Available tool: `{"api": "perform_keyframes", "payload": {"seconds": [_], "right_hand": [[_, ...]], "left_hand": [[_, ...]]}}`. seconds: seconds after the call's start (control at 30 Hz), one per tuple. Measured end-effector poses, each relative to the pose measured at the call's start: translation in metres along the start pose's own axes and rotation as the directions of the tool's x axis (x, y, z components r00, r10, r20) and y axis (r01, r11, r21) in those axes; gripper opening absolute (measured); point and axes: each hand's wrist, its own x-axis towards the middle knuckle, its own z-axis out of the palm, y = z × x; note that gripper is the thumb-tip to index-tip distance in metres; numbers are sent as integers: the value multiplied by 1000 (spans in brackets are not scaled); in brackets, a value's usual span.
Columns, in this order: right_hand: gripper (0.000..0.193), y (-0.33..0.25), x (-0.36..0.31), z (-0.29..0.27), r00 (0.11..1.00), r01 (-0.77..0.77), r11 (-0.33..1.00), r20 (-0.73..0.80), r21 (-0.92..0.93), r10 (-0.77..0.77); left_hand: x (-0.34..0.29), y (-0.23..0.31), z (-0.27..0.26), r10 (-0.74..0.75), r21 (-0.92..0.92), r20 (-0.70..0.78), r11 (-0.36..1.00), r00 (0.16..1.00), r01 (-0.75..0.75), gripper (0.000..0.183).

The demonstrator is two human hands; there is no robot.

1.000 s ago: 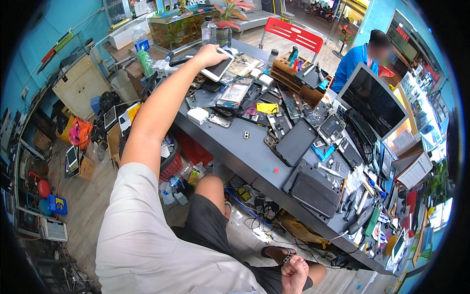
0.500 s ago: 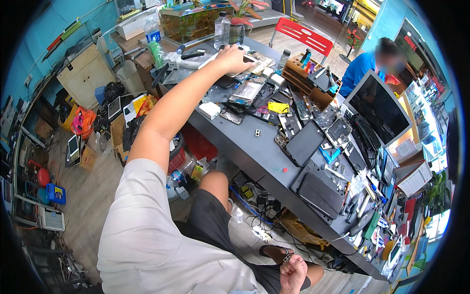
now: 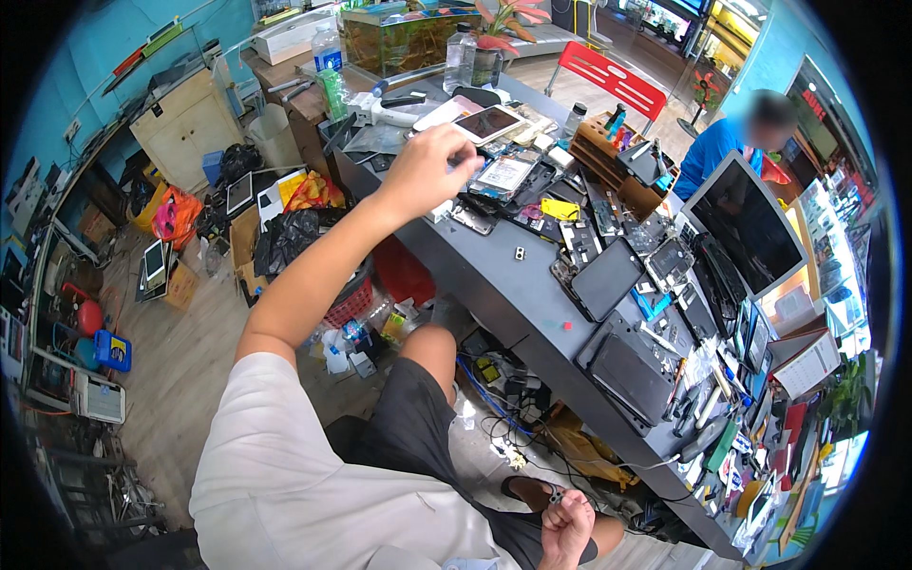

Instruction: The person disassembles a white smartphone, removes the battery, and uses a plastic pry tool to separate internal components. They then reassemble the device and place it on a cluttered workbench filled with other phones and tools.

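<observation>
My left hand [image 3: 435,169] reaches over the near end of a long grey workbench [image 3: 494,285], its fingers curled and pinched together above a pile of opened phones. Whether anything sits between the fingertips is hidden. Just beyond it lie a phone with a dark screen [image 3: 487,123] and an opened phone body [image 3: 509,174]. My right hand [image 3: 568,524] is low by my knee, closed in a fist around a small metal part [image 3: 554,494].
The bench carries a black tablet [image 3: 608,277], a dark laptop [image 3: 632,366], a yellow tag [image 3: 559,207], a wooden organiser [image 3: 603,150], a monitor [image 3: 746,228] and several tools. A person in blue [image 3: 719,147] sits beyond it. Cables [image 3: 513,418] and boxes crowd the floor.
My left hand has drawn back from the far phone toward me and its fingers have curled. The view has shifted with my head. My right hand stays by my knee.
</observation>
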Motion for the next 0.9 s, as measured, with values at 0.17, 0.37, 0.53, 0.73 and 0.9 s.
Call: {"api": "perform_keyframes", "payload": {"seconds": [0.17,0.37,0.53,0.73,0.9], "right_hand": [[10,-3,7,0,1000,6,1000,19,2,-6],[11,-5,4,5,997,18,1000,70,11,-19],[15,-5,-4,8,999,26,1000,19,7,-26],[9,-3,-8,7,995,22,996,95,87,-30],[7,0,-10,5,998,24,993,59,117,-31]], "left_hand": [[-51,18,11,155,254,73,952,985,-168,30],[-53,16,42,269,453,75,849,960,-273,24],[-39,18,50,387,467,87,798,918,-381,16],[-13,27,52,161,146,-140,979,977,-141,12],[-21,37,58,66,-35,-231,996,971,-77,10]]}}
